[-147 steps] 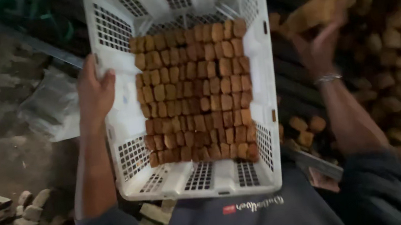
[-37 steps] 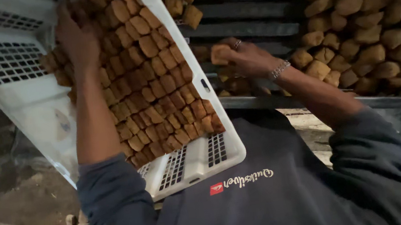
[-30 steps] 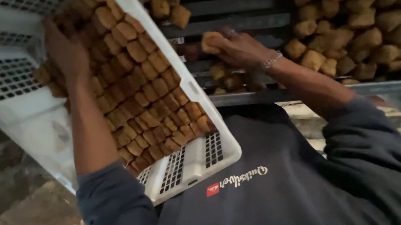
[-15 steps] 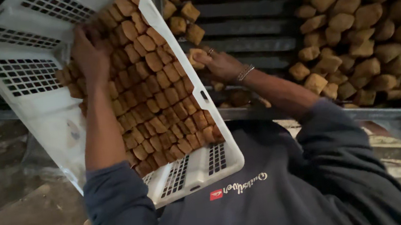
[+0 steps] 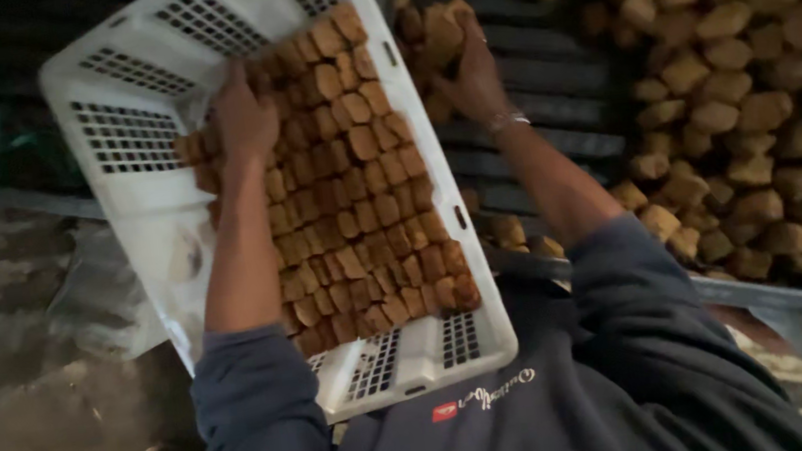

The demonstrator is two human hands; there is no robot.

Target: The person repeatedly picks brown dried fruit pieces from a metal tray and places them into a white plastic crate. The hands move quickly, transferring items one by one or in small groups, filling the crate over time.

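Our hands at a tilted crate of brown blocks

From the head camera, our left hand [image 5: 245, 120] lies spread on the packed brown blocks [image 5: 357, 190] inside the white crate [image 5: 139, 134]; our right hand [image 5: 474, 71], just right, pinches one block [image 5: 444, 29] near the far stacked pile [image 5: 758, 94].

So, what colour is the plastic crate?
White, seen in the head view: the crate has perforated walls.

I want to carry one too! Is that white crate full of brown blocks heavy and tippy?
Probably heavy: the white crate is packed with rows of brown blocks. Likely tippy too: it is tilted, the left hand steadying the blocks. Its perforated walls look stiff.
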